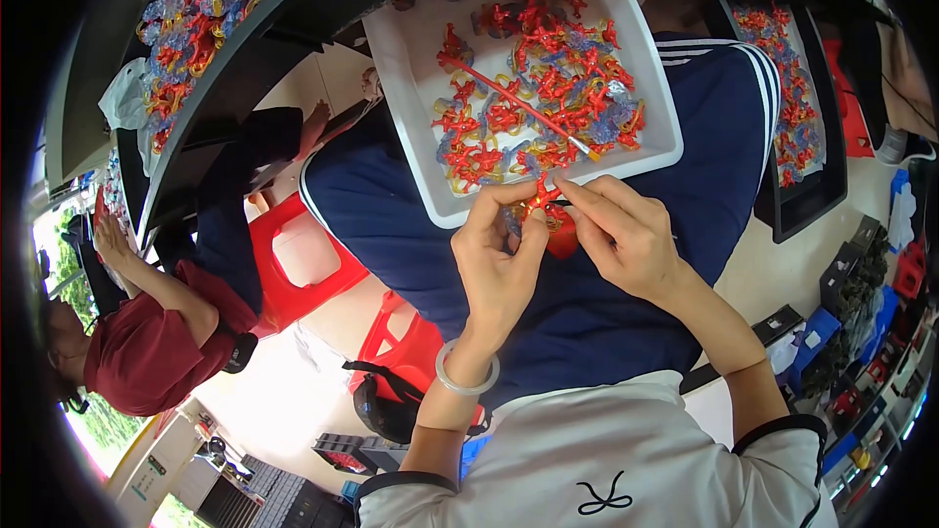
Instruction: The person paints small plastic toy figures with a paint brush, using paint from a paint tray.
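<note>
Between my hands, over my lap at the near edge of a white tray (666, 88), is a small red, yellow and clear blue plastic figurine (544, 198). My left hand (497, 249) pinches it between thumb and bent fingers, which hide part of it. From the right, the thumb and forefinger of my right hand (626, 240) close at its side; their exact grip is partly hidden. Many similar red, yellow and blue figurines (587, 68) lie heaped in the tray. Across them rests a thin red-handled paintbrush (523, 105), its bristle end toward my hands.
A black tray (831, 176) of figurines stands at the right. At upper left, another heap of figurines (201, 20) lies behind a curved black edge (225, 68). A person in a dark red shirt (161, 342) sits at left by a red stool (303, 254). Boxes (817, 332) line the right.
</note>
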Available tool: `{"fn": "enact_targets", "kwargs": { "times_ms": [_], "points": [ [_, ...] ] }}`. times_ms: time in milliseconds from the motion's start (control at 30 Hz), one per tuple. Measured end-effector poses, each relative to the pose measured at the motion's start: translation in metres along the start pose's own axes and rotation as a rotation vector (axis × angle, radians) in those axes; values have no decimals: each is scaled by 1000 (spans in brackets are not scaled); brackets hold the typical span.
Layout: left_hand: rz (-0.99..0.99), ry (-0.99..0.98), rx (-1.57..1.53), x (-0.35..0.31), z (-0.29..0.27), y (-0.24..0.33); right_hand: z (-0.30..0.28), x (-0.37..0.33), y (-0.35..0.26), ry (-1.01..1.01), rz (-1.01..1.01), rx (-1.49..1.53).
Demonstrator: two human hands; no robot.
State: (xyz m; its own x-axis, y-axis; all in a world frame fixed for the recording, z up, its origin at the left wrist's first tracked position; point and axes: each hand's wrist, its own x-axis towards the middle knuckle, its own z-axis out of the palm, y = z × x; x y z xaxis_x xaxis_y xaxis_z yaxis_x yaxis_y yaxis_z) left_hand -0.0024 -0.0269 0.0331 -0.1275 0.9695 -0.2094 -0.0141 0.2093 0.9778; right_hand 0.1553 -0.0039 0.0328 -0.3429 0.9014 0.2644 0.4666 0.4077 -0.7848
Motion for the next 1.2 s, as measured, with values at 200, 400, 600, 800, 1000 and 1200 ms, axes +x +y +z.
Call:
{"fn": "enact_targets", "kwargs": {
  "times_ms": [200,400,600,800,1000,1200],
  "points": [
    [-67,0,-12,-3,-1,1,2,0,3,29,-62,-42],
    [-79,-2,-47,-3,-1,6,-5,2,-2,-29,-17,36],
    [-75,-6,-23,-4,0,4,-1,0,2,13,-61,-15],
    [-72,-6,-47,-5,0,4,-5,2,0,-25,-24,46],
    [-2,18,7,-6,-1,-6,-7,-1,0,-39,-17,64],
    [25,20,-95,-7,2,-2,-11,3,-2,-23,-44,68]
  ]
}}
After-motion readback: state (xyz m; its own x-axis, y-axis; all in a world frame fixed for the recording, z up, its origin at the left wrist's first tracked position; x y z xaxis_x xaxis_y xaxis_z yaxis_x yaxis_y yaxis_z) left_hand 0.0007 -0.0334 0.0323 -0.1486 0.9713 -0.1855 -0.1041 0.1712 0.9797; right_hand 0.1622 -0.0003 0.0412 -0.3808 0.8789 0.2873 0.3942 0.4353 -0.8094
